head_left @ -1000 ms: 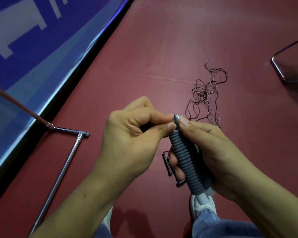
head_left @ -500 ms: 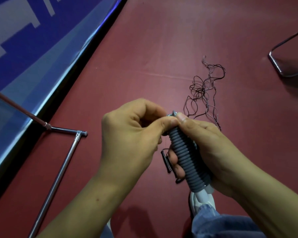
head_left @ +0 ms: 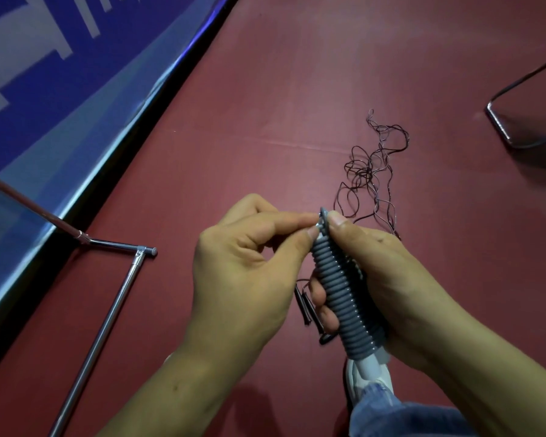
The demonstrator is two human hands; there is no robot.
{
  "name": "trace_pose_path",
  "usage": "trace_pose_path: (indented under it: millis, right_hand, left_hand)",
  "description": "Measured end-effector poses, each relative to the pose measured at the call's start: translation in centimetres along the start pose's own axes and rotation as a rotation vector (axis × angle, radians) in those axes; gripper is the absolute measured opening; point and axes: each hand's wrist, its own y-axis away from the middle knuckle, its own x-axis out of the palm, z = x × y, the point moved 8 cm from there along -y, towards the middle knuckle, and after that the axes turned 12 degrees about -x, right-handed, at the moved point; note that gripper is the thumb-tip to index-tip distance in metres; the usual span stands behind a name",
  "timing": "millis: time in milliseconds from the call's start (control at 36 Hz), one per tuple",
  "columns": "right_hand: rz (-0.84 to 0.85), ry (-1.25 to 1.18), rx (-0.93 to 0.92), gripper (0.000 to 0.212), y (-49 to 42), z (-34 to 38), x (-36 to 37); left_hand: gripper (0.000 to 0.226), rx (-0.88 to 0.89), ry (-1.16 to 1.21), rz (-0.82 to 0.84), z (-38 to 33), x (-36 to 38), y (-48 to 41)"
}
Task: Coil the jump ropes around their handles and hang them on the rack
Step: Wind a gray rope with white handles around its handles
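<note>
Right hand (head_left: 375, 279) wraps round one ribbed grey handle (head_left: 341, 298), held tilted; left hand (head_left: 249, 263) pinches its top end. One tangled rope (head_left: 369, 171) lies beyond.

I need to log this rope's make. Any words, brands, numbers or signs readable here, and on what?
On the blue banner: large white marks, cut off by the frame edge; not readable as any word.
On the grey ribbed handle, gripped by the right hand: no print visible.
Nothing else in view shows text.
</note>
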Motion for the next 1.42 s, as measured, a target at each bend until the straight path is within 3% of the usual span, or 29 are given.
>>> trace_pose_path:
  millis: [139, 278, 611, 750, 861, 1000, 1167, 1417]
  right_hand:
    - [0.042, 0.004, 0.031, 0.046, 0.2, -1.3, 0.6]
    - [0.010, 0.007, 0.017, 0.043, -0.1, -1.2, 0.2]
    - [0.139, 0.195, 0.003, 0.036, -0.1, -0.3, 1.0]
    - [0.132, 0.270, 0.073, 0.041, 0.1, -0.5, 0.2]
    - [0.144, 0.348, 0.084, 0.037, -0.1, -0.1, -0.4]
    - [0.166, 0.560, 0.089, 0.034, 0.1, 0.1, -1.1]
    - [0.201, 0.662, 0.076, 0.032, 0.2, 0.2, -1.0]
    - [0.207, 0.530, 0.100, 0.035, 0.1, -0.7, -0.7]
  left_hand:
    - [0.014, 0.036, -0.041, -0.008, -0.4, 0.2, 0.2]
    - [0.021, -0.166, 0.063, 0.063, 1.5, 0.5, -1.1]
    - [0.025, -0.316, 0.318, 0.290, 3.8, 0.9, -1.4]
    - [0.014, -0.351, 0.183, 0.392, 4.7, 1.5, -1.3]
    - [0.027, -0.353, 0.158, 0.519, 4.3, 1.8, -2.0]
    - [0.026, -0.377, 0.015, 0.580, 4.7, 2.7, -1.9]
    - [0.009, -0.485, 0.032, 0.559, 5.5, 2.7, -2.4]
    - [0.014, -0.359, 0.067, 0.451, 4.6, 3.0, -2.0]
